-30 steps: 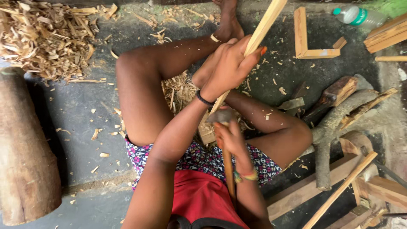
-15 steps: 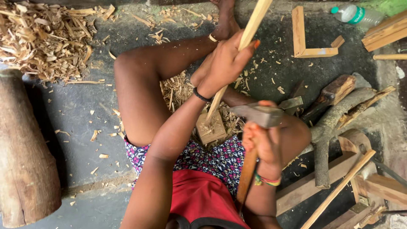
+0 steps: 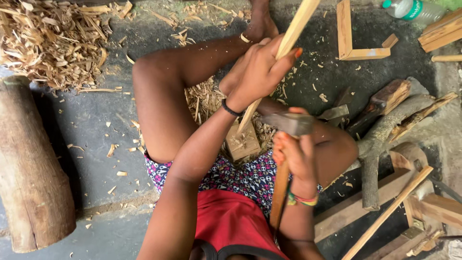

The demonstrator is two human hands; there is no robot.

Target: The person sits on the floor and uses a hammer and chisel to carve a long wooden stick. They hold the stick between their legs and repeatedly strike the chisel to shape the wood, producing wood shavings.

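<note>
**Q:** what's each hand doing here?

**A:** my left hand [image 3: 262, 72] has its fingers wrapped round a pale wooden stick [image 3: 288, 43], lower end resting on a small wood block [image 3: 243, 143] between my legs. Right hand [image 3: 298, 154] grips the axe [image 3: 288, 124] handle, head beside the stick.

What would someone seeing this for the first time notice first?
At centre, the left hand grips a long pale wooden stick whose lower end rests on a small square wooden block between the legs. Just right of it, the right hand holds a wooden-handled adze with a dark metal head raised above the lap. A heap of pale wood shavings fills the top left corner, above a thick brown log.
</note>
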